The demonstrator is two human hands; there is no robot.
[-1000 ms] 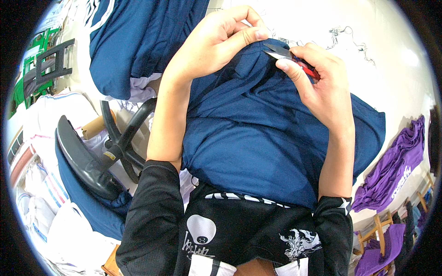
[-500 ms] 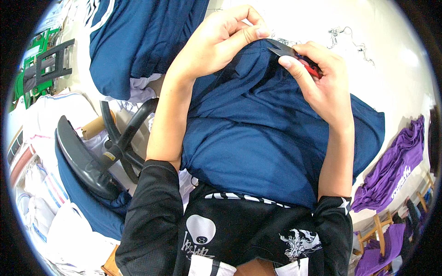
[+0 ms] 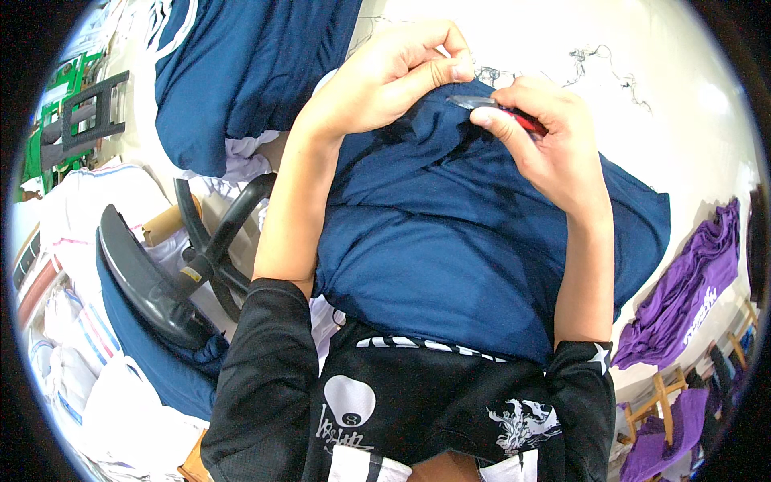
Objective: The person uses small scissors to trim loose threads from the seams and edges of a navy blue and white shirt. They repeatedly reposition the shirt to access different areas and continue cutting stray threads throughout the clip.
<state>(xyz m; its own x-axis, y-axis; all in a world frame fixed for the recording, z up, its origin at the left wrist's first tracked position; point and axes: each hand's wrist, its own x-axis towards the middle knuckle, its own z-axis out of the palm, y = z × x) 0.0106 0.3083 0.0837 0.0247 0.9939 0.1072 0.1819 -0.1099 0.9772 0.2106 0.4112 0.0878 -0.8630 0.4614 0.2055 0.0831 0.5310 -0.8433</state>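
Navy garment (image 3: 450, 241), edge pinched in left hand (image 3: 393, 76) grip, right hand (image 3: 546, 145) clasping half-hidden red-handled snips (image 3: 502, 111)

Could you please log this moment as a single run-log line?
left hand: pinches navy garment edge | right hand: holds red-handled snips at the fabric | white table: loose threads

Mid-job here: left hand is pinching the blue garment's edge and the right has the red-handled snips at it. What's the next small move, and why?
Probably close the red-handled snips on whatever the left hand pinches up. The right hand holds the blade tips right at the pinched edge of the blue garment, and cut threads lie on the table beyond. The thread itself is too small to see.
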